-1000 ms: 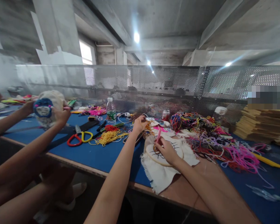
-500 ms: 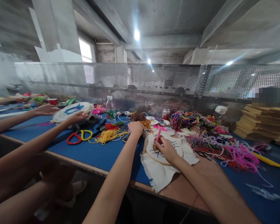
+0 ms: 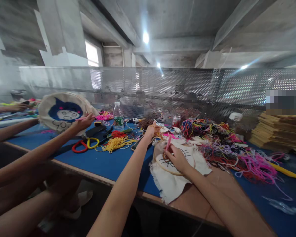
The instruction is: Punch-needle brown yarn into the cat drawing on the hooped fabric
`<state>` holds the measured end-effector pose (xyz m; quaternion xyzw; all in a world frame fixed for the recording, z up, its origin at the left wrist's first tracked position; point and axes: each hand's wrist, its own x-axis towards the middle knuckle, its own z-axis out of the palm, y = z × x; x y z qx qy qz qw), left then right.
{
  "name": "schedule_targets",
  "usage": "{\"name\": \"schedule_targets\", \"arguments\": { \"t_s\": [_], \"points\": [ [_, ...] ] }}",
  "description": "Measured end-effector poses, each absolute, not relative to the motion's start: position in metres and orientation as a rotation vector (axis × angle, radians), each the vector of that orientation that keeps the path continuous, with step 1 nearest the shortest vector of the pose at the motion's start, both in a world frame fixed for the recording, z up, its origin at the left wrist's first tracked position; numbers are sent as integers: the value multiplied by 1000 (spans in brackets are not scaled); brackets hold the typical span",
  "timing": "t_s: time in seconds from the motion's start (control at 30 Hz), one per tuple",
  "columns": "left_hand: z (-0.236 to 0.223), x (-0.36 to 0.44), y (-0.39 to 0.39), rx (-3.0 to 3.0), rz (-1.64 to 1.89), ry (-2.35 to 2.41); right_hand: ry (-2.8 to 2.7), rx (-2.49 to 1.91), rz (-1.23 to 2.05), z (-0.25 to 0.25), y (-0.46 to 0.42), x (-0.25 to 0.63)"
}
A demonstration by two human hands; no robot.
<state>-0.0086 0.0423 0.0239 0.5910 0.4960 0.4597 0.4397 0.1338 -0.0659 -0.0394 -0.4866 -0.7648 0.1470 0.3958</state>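
Note:
A cream cloth in a wooden embroidery hoop (image 3: 174, 171) lies at the near edge of the blue table (image 3: 106, 163), with a dark outline drawing on it. My right hand (image 3: 177, 158) rests on the hoop, fingers closed round a pink punch needle (image 3: 167, 144) that stands on the cloth. My left hand (image 3: 151, 129) is stretched out beyond the hoop, over a heap of orange and brown yarn (image 3: 154, 130); its fingers are pinched together, and what they hold is too small to make out.
A tangle of coloured yarn (image 3: 227, 148) spreads to the right. Yellow yarn (image 3: 114, 144), red and yellow scissors (image 3: 85, 144), a phone (image 3: 138, 144) and a water bottle (image 3: 117, 116) lie left. A neighbouring person's hand (image 3: 82, 122) holds up a blue-faced embroidery hoop (image 3: 61, 112). Stacked cardboard (image 3: 278, 133) sits far right.
My left hand has lifted slightly off the yarn heap and pinched its fingers. The neighbouring person has raised their hoop upright to show the blue face. My right hand has stayed on the hoop.

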Motion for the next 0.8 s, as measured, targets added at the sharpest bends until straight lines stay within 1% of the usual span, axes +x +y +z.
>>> {"name": "schedule_targets", "arguments": {
  "t_s": [0.07,0.17,0.27,0.37,0.5,0.57,0.7,0.8],
  "points": [
    [20,-11,43,1609,1389,1280,-1948,-1243,361,-38,-67,134],
    [18,-15,37,2046,1761,1353,-1947,-1263,330,-37,-68,133],
    [21,-17,25,2444,1829,1486,-1940,-1251,324,-36,-69,132],
    [20,-17,20,2585,1692,1705,-1933,-1248,350,-38,-67,132],
    [10,-18,30,2513,1193,2020,-1926,-1223,357,-40,-67,133],
    [3,-20,38,2399,1021,2160,-1921,-1216,368,-40,-67,133],
    [-2,-24,44,2309,948,2290,-1910,-1222,404,-39,-69,133],
    [-2,-24,39,2322,955,2257,-1914,-1230,402,-38,-69,134]
  ]
}}
